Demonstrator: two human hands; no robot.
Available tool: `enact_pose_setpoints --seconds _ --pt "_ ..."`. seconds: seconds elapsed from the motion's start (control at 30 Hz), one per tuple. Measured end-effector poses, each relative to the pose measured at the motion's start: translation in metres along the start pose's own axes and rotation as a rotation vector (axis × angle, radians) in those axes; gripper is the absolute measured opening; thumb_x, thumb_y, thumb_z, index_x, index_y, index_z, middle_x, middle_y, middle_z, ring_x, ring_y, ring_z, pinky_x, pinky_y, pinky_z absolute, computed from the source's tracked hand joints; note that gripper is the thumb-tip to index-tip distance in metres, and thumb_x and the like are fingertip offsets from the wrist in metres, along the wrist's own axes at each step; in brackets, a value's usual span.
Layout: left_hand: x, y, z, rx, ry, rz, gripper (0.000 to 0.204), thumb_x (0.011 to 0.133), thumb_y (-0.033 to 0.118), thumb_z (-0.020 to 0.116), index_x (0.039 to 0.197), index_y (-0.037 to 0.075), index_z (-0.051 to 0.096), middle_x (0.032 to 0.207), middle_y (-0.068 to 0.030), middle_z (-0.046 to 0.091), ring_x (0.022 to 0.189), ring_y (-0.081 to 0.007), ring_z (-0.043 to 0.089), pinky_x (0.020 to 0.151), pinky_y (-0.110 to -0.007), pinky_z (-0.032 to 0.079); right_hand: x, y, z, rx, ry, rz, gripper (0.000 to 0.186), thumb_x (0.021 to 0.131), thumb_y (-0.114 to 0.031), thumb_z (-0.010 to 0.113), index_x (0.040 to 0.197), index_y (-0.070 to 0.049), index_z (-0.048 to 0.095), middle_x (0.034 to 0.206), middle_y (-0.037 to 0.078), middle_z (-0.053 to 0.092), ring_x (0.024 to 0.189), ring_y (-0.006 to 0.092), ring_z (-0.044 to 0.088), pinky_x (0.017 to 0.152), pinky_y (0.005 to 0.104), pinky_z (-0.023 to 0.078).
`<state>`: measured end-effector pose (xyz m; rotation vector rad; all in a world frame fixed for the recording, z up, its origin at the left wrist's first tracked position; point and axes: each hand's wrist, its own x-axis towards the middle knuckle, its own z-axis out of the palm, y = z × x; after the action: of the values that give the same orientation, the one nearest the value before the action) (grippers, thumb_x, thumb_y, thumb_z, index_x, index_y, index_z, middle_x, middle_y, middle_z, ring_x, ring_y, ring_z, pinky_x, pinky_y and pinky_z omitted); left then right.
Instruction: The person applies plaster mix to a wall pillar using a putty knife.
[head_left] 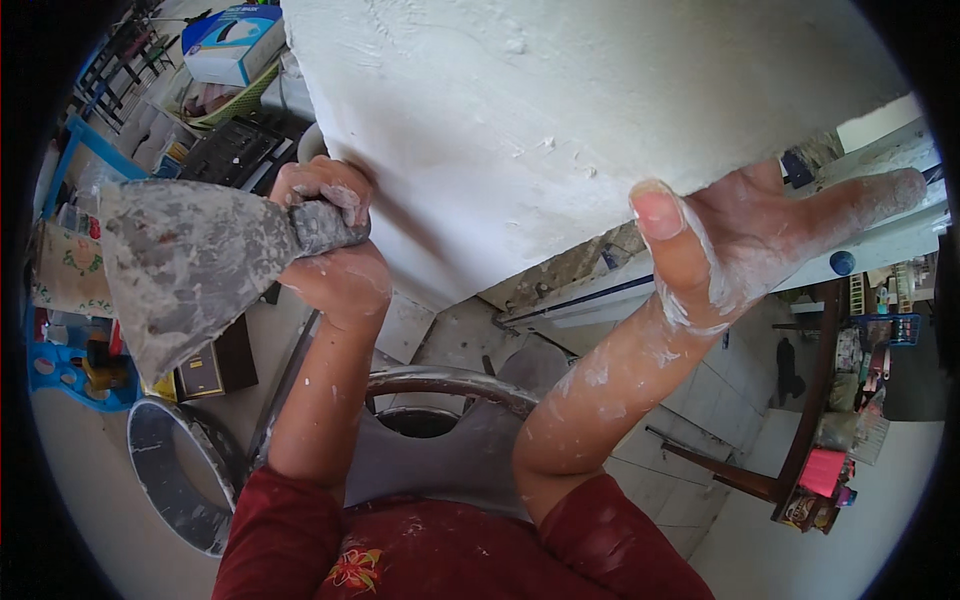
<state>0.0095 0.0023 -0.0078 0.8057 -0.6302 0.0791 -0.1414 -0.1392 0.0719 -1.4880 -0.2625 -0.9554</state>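
Note:
My left hand (335, 235) is closed around the short dark handle of a wide putty knife (195, 265). The knife's grey blade, crusted with dried plaster, points to the left. Just beyond that hand rises a large white plastered block (560, 110) with a rough, lumpy face. My right hand (740, 235), smeared with white plaster, is at the block's lower right edge, thumb up and fingers spread apart. Part of its fingers is hidden behind the block's edge, and I cannot tell how firmly it touches. White splashes mark my right forearm.
A round dark tub (185, 475) stands at lower left, near a blue plastic holder (80, 375). Below me is a chair with a curved metal rim (450, 380). A box (235, 45) lies at upper left. A wooden table (815, 400) with clutter stands at right.

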Motion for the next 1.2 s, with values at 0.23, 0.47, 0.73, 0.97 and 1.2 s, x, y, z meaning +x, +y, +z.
enact_pose_setpoints --seconds 0.23,0.47,0.73,0.97,1.2 --pt "-0.001 -0.002 -0.003 -0.054 -0.018 -0.018 0.048 0.083 0.05 0.029 0.07 0.005 0.039 0.059 -0.0055 0.035 0.053 -0.0142 0.032 0.05 -0.027 0.026 -0.005 -0.002 -0.002 0.058 0.052 0.02 0.099 0.055 -0.021 0.071 0.137 -0.01 0.017 0.132 0.014 0.035 0.122 0.0309 0.033 0.104 0.0389 0.023" --pt "0.0 0.001 0.001 -0.027 0.029 -0.037 0.046 0.084 0.049 0.027 0.071 0.007 0.04 0.058 -0.0051 0.035 0.053 -0.0142 0.031 0.051 -0.026 0.026 -0.012 -0.007 0.003 0.132 0.111 0.034 0.095 0.055 -0.021 0.07 0.136 -0.009 0.022 0.129 0.014 0.037 0.12 0.0309 0.036 0.103 0.0389 0.025" --pt "-0.001 -0.002 -0.004 -0.046 -0.029 -0.022 0.045 0.084 0.048 0.028 0.072 0.007 0.04 0.058 -0.005 0.035 0.054 -0.0142 0.031 0.053 -0.027 0.026 -0.013 -0.008 -0.002 0.227 0.174 0.038 0.091 0.055 -0.021 0.068 0.134 -0.007 0.027 0.126 0.014 0.041 0.118 0.031 0.039 0.102 0.0389 0.028" --pt "-0.002 -0.003 -0.005 -0.049 0.012 -0.017 0.044 0.083 0.047 0.03 0.071 0.005 0.04 0.06 -0.0056 0.037 0.054 -0.0144 0.033 0.052 -0.026 0.027 -0.017 -0.021 -0.012 0.321 0.237 0.03 0.087 0.055 -0.021 0.067 0.133 -0.005 0.031 0.123 0.014 0.044 0.116 0.0311 0.041 0.1 0.039 0.031" --pt "0.0 -0.003 -0.003 -0.093 0.022 -0.01 0.043 0.082 0.045 0.032 0.072 0.004 0.04 0.061 -0.006 0.039 0.054 -0.0142 0.035 0.051 -0.025 0.029 -0.015 0.0 0.015 0.413 0.313 0.017 0.084 0.055 -0.021 0.065 0.131 -0.003 0.035 0.121 0.014 0.046 0.114 0.0311 0.044 0.099 0.039 0.033"
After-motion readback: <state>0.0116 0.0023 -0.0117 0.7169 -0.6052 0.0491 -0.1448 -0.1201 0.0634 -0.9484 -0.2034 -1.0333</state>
